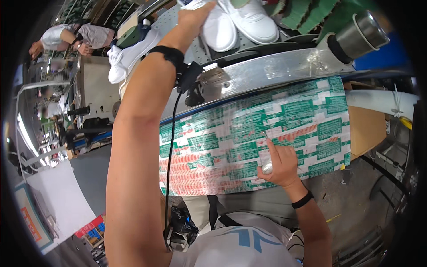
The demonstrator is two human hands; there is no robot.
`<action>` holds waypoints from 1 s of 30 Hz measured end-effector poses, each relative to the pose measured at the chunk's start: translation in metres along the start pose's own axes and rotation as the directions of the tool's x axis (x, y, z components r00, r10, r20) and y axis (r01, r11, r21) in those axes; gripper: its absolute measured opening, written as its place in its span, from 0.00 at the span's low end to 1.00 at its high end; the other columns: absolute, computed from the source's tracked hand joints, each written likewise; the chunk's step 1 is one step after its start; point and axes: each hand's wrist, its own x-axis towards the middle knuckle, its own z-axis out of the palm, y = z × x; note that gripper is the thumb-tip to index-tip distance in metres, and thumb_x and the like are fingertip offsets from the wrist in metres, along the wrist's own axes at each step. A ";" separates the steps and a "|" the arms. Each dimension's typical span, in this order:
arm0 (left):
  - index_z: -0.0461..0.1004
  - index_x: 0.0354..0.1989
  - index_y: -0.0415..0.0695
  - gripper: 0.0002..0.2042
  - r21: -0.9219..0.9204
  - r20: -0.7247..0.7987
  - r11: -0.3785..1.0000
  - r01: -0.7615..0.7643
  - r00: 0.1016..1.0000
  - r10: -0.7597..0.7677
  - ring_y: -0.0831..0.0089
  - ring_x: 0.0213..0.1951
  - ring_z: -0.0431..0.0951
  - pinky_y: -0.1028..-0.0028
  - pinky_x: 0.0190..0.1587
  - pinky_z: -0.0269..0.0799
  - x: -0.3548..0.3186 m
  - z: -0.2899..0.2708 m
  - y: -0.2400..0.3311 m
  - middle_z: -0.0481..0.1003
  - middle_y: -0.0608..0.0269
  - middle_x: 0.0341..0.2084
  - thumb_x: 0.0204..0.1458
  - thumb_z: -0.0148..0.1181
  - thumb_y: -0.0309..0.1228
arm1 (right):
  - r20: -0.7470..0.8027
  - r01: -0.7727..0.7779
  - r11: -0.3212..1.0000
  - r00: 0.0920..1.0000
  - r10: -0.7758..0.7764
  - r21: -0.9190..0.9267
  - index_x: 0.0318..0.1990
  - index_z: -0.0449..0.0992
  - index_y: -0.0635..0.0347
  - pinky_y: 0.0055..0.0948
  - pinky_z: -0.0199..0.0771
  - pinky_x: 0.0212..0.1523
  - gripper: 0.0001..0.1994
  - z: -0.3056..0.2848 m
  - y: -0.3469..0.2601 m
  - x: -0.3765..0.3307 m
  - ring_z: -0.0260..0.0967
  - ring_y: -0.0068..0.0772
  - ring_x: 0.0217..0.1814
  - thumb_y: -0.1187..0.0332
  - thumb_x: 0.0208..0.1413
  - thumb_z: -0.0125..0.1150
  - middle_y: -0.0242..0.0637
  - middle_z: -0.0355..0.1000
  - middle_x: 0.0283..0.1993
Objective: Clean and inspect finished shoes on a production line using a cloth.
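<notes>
White shirt (209, 256), blue print (244, 239), black wristbands (303, 200), cable (171, 138), perhaps beige trousers (195, 207)

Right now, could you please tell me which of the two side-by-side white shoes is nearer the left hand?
The left shoe: it lies right by the left hand; the right shoe is farther off.

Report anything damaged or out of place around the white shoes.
The green pieces right of the white shoes look odd: their edges are ragged and uneven, unlike the shoes' clean outlines. Whether that is damage, I cannot tell.
</notes>
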 end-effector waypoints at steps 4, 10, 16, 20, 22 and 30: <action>0.82 0.62 0.39 0.28 -0.267 0.290 0.956 -0.121 0.936 0.200 0.61 0.51 0.90 0.54 0.55 0.87 -0.007 -0.034 -0.020 0.87 0.54 0.52 0.61 0.78 0.46 | 0.003 -0.013 1.000 1.000 0.013 0.008 0.72 0.75 0.70 0.46 0.76 0.48 0.46 -0.001 0.001 -0.002 0.75 0.45 0.42 0.53 0.45 0.78 0.42 0.78 0.45; 0.75 0.69 0.40 0.27 -0.646 0.044 0.753 -0.130 0.978 0.206 0.56 0.58 0.87 0.50 0.65 0.83 -0.080 -0.119 0.033 0.85 0.54 0.59 0.69 0.66 0.45 | 0.010 -0.017 1.000 1.000 0.018 -0.012 0.74 0.73 0.69 0.47 0.75 0.48 0.47 -0.003 0.002 -0.003 0.75 0.45 0.44 0.54 0.46 0.79 0.42 0.78 0.47; 0.72 0.71 0.37 0.28 -0.457 -0.071 0.867 -0.197 0.980 0.185 0.57 0.61 0.85 0.57 0.62 0.84 -0.293 -0.197 -0.044 0.82 0.52 0.62 0.69 0.65 0.41 | -0.024 0.007 0.999 1.000 -0.008 -0.048 0.72 0.74 0.69 0.45 0.76 0.51 0.45 -0.001 0.000 -0.007 0.75 0.46 0.45 0.51 0.49 0.77 0.42 0.77 0.45; 0.78 0.57 0.37 0.31 0.175 -0.152 0.984 -0.036 0.986 0.063 0.65 0.43 0.86 0.64 0.52 0.82 -0.429 -0.177 -0.140 0.86 0.55 0.45 0.51 0.86 0.43 | -0.022 0.037 0.999 0.999 -0.038 -0.037 0.73 0.74 0.68 0.46 0.76 0.51 0.44 0.000 -0.006 -0.002 0.75 0.48 0.46 0.52 0.49 0.77 0.43 0.76 0.45; 0.79 0.57 0.38 0.32 0.171 -0.146 0.983 0.062 0.989 -0.037 0.65 0.47 0.87 0.64 0.54 0.81 -0.469 -0.134 -0.146 0.87 0.53 0.48 0.50 0.86 0.43 | -0.052 0.022 0.997 0.998 -0.026 -0.080 0.73 0.74 0.67 0.46 0.76 0.51 0.44 0.003 -0.005 -0.004 0.75 0.49 0.46 0.52 0.49 0.77 0.43 0.76 0.45; 0.71 0.70 0.34 0.44 0.340 0.007 0.940 0.030 0.999 -0.034 0.42 0.53 0.87 0.53 0.58 0.82 -0.500 -0.114 -0.185 0.85 0.39 0.51 0.53 0.83 0.51 | -0.095 -0.109 0.992 0.989 0.115 0.058 0.72 0.75 0.68 0.52 0.77 0.51 0.40 0.013 -0.027 -0.016 0.76 0.55 0.47 0.56 0.52 0.76 0.49 0.78 0.46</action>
